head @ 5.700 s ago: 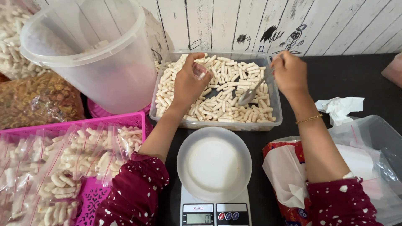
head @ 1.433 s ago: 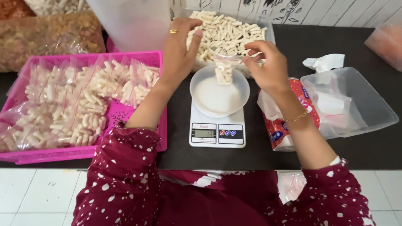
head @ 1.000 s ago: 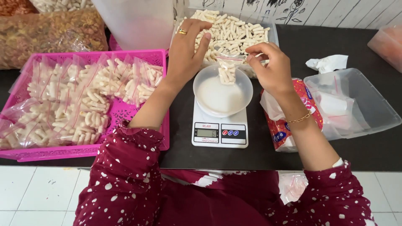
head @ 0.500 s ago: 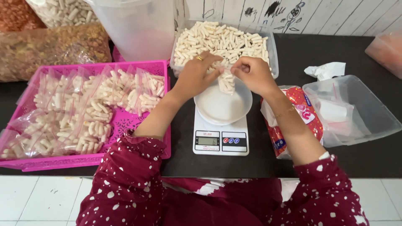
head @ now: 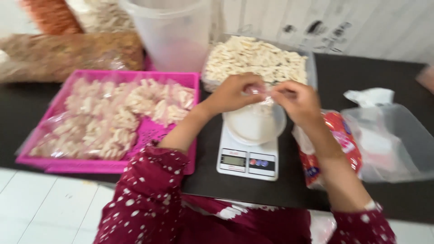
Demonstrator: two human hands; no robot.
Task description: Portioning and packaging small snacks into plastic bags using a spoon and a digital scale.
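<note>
Nearest: dark red white-spotted sleeves (head: 149, 199) of the person. Digital kitchen scale (head: 247, 156) on the black table (head: 370, 72), a white bowl (head: 253, 126) on its platform. Left: pink basket (head: 113, 165) filled with bagged pale snack sticks. Right: red-and-white packet (head: 337, 144), then a clear tub (head: 398, 144). Above the bowl: left hand (head: 233, 92) and right hand (head: 298, 101), fingers pinched together on the top of a small clear bag of snack sticks (head: 266, 100); blurred. Farther: clear tray of loose snack sticks (head: 257, 56); translucent bucket (head: 174, 31).
</note>
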